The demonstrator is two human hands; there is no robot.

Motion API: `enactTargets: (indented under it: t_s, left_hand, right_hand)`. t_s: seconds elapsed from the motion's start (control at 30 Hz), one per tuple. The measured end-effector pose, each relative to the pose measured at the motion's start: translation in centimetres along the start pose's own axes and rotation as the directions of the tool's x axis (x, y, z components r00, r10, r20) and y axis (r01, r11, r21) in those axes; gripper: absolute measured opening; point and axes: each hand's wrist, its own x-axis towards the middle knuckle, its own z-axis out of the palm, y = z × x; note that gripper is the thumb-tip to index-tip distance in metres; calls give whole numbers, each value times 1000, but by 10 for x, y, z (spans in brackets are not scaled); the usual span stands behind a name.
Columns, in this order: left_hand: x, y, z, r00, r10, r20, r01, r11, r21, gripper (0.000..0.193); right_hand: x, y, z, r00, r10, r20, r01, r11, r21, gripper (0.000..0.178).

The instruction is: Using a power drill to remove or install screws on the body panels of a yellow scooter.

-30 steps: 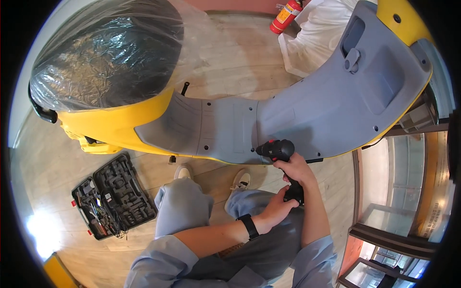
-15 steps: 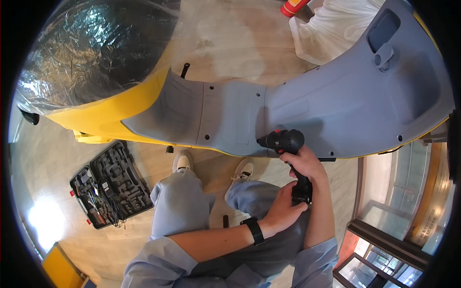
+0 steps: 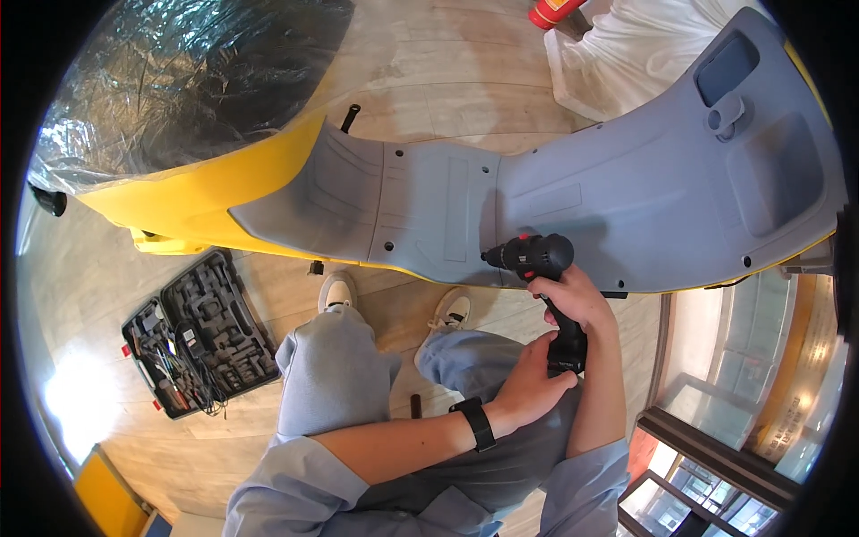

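A black cordless drill (image 3: 544, 254) with red accents lies level over the grey floor panel (image 3: 429, 206) of a yellow scooter (image 3: 192, 210). My right hand (image 3: 580, 295) is wrapped round its handle just under the body. Lower down, my left hand (image 3: 530, 387) grips the drill's base, thumb and fingers on either side. The chuck points left, its tip close to the seam near the panel's near edge; whether it touches anything I cannot tell. Dark round fastener holes dot the panels, one hole (image 3: 389, 246) left of the drill tip.
On the floor at left lies an opened black tool case (image 3: 219, 327) with tools and cables. Crinkled clear plastic wrap (image 3: 197, 80) covers the scooter's seat end. White sheeting (image 3: 617, 63) and a red fire extinguisher (image 3: 550, 11) stand beyond. Glass-fronted cabinets (image 3: 716, 430) are at right.
The whole view has shifted slightly. Both hands keep the same hold on the drill, which stays at nearly the same spot over the panel.
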Motion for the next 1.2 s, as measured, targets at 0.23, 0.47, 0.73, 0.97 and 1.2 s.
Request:
enactTargets:
  t_s: [0.23, 0.47, 0.73, 0.97, 1.2]
  left_hand:
    - [4, 0, -2, 1000, 14, 5, -14, 999, -35, 77]
    - [3, -4, 5, 997, 74, 37, -75, 997, 22, 76]
    - [-2, 6, -5, 985, -138, 104, 134, 990, 49, 68]
    - [5, -1, -3, 995, 99, 0, -98, 995, 30, 78]
    - [9, 6, 0, 985, 175, 4, -175, 984, -27, 81]
  right_hand:
    - [-3, -11, 5, 999, 21, -27, -23, 997, -73, 32]
    - [3, -23, -7, 999, -23, 43, 32, 977, -212, 31]
    - [23, -39, -25, 990, 24, 141, 32, 922, -385, 30]
    - [9, -40, -11, 983, 116, 139, -94, 983, -157, 29]
    - [7, -36, -11, 982, 133, 136, -114, 984, -139, 28]
